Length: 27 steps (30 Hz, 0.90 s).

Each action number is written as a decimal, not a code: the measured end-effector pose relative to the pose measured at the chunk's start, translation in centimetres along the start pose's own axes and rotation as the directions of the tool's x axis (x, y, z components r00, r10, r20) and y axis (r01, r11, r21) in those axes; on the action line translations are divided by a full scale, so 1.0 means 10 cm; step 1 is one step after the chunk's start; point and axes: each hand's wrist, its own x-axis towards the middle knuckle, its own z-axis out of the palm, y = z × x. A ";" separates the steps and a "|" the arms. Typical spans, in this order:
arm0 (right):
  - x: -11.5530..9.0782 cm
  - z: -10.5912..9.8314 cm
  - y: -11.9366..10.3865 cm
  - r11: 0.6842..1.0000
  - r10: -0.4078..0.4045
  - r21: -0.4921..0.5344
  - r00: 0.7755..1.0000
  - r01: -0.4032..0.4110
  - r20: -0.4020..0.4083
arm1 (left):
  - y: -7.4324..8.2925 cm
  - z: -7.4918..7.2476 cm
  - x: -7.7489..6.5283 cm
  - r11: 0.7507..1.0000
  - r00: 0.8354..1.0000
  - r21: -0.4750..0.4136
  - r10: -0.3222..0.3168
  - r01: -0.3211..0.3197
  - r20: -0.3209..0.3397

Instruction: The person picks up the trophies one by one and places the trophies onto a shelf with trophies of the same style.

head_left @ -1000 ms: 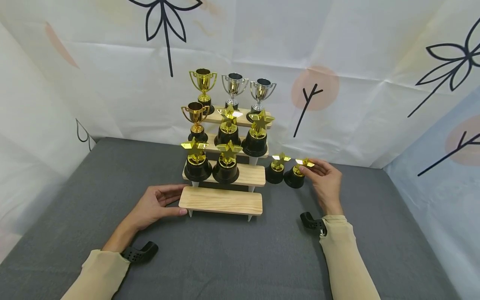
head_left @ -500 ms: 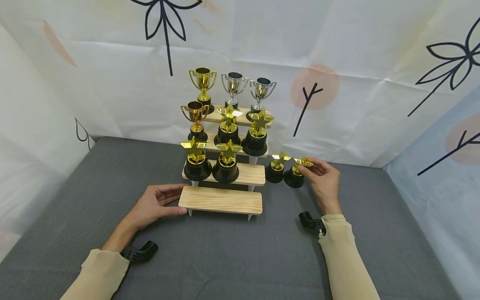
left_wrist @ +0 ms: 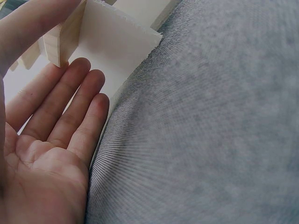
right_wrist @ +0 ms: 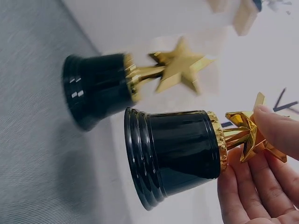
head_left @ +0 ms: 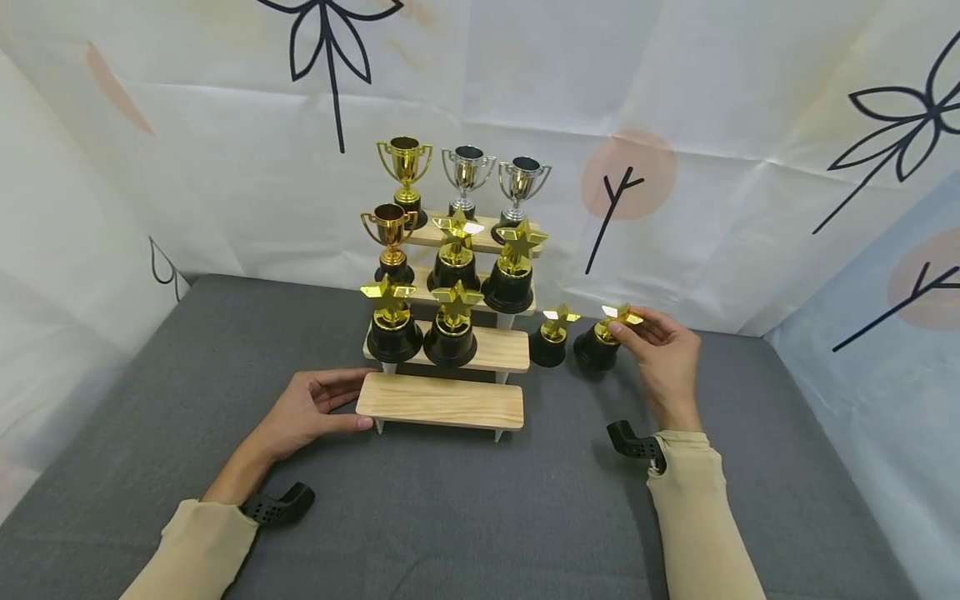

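My right hand (head_left: 666, 362) pinches a small star trophy (head_left: 597, 352) by its gold star, thumb on one side and fingers on the other. In the right wrist view its black base hangs tilted above the cloth. Beside it a second star trophy (head_left: 548, 348) stands on the table. My left hand (head_left: 307, 414) touches the left end of the lowest wooden step (head_left: 442, 402) of a tiered display stand. In the left wrist view its fingers (left_wrist: 77, 100) lie nearly straight by the board's end and the white side panel (left_wrist: 110, 42).
Several star trophies (head_left: 451, 343) and a bronze-coloured cup (head_left: 390, 225) fill the middle steps. On the top step are a gold cup (head_left: 405, 158) and two silver cups, one a silver cup (head_left: 522, 179) at the right. Grey cloth (head_left: 450, 508) covers the table before a white printed backdrop (head_left: 525, 75).
My right hand has lifted the small star trophy off the table and shifted it a little right, away from the other one. The left hand stays at the lowest step.
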 end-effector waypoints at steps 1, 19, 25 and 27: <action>0.00 0.00 -0.03 1.000 -0.013 0.015 1.000 0.013 0.004 | 0.00 0.00 0.00 1.000 1.000 -0.001 0.002 -0.002 0.001; -0.21 0.16 -0.47 0.985 -0.139 0.120 0.986 0.127 0.096 | -0.01 0.00 -0.01 1.000 1.000 -0.006 0.007 -0.007 0.007; -0.30 0.25 -0.58 0.974 -0.174 0.166 0.978 0.153 0.119 | -0.01 0.00 0.00 1.000 1.000 -0.009 0.006 -0.006 0.007; -0.33 0.28 -0.61 0.970 -0.185 0.180 0.974 0.161 0.129 | -0.01 0.00 0.00 1.000 1.000 -0.009 0.006 -0.006 0.006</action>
